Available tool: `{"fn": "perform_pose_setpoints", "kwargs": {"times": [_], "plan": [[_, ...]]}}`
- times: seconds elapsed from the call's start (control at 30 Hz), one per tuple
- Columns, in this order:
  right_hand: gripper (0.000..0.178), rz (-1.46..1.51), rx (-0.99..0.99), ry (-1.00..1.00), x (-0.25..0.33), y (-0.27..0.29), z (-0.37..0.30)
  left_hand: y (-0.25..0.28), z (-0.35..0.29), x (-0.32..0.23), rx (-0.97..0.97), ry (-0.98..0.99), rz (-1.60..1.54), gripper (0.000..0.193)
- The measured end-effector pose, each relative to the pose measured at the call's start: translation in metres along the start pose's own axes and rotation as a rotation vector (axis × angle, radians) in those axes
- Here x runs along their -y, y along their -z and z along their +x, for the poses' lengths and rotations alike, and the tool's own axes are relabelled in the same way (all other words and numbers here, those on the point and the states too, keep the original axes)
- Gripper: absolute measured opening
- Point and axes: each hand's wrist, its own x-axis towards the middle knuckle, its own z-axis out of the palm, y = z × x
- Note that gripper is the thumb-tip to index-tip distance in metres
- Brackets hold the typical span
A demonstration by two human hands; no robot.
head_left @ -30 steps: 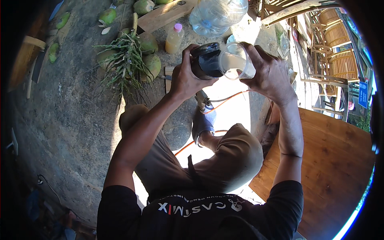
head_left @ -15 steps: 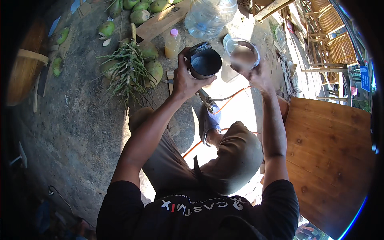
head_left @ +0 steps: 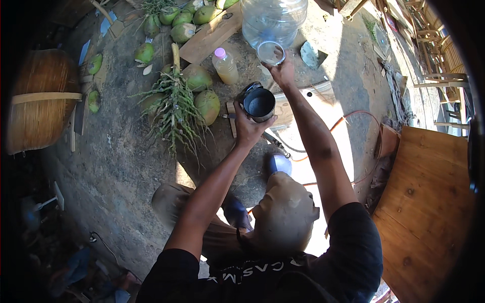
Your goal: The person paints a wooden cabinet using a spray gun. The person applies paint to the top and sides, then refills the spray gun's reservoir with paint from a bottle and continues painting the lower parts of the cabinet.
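Note:
My left hand (head_left: 247, 130) is wrapped round a dark round cup (head_left: 259, 105) with a black inside, its mouth turned up toward me. A shiny dark piece like a handle shows at the cup's far left rim. Farther ahead, my right hand (head_left: 283, 72) grips a small clear plastic tub (head_left: 270, 52) by its near right side. The tub appears just in front of a big clear water jug (head_left: 273, 22); whether the two touch I cannot tell. Left of the cup stands a plastic bottle (head_left: 226, 68) with a pink cap and cloudy yellowish liquid.
Green coconuts (head_left: 206, 107) and a cut fruit stalk (head_left: 174, 101) lie on the concrete floor to the left. A plank (head_left: 209, 34) rests near the jug. An orange cable (head_left: 348, 115) crosses the right side, beside a wooden board (head_left: 429, 207). A woven basket (head_left: 43, 103) is at far left.
My right hand has reached forward and left with the plastic tub, to the front of the jug. My left hand with the cup has dropped back nearer to me. The view has shifted.

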Motion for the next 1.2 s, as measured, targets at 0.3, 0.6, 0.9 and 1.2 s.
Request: {"fn": "perform_pose_setpoints", "kwargs": {"times": [0.3, 0.6, 0.9, 1.2], "plan": [[0.094, 0.201, 0.034, -0.06, -0.039, -0.015, 0.016, -0.021, 0.005, 0.095, 0.015, -0.002, 0.114, 0.104], [0.057, -0.016, 0.307, -0.284, -0.018, 0.051, -0.014, -0.024, 0.009, 0.118, 0.084, 0.03, 0.014, 0.1], [0.042, 0.087, 0.73, -0.206, 0.017, 0.083, -0.053, -0.04, 0.009, 0.125, 0.141, 0.033, 0.12, 0.109], [0.029, -0.557, 0.018, -0.161, -0.022, 0.098, -0.14, -0.036, -0.011, 0.153, 0.123, 0.154, 0.108, 0.082]]}}
